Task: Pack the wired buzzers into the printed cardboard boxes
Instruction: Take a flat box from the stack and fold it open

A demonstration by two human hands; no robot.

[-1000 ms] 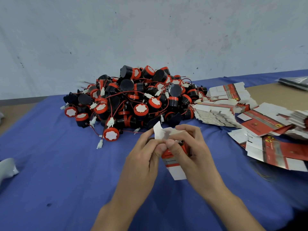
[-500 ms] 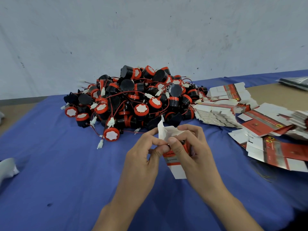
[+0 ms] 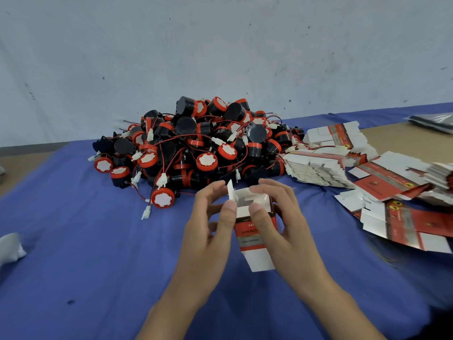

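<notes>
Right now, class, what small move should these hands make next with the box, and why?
Probably fold the upright flap inward: left hand and right hand grip the box, its upper end gapes, and nothing shows inside, so closing one end comes first.

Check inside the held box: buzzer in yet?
The box shows only white inner walls and flaps at its open top, no contents in view. Its lower interior is hidden behind the front wall and both thumbs.

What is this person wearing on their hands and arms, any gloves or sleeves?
Nothing that shows. The left hand and the right hand are bare, with no gloves, rings or watch in sight. Both forearms are bare too, with no sleeve showing down to the bottom edge of the picture.
</notes>
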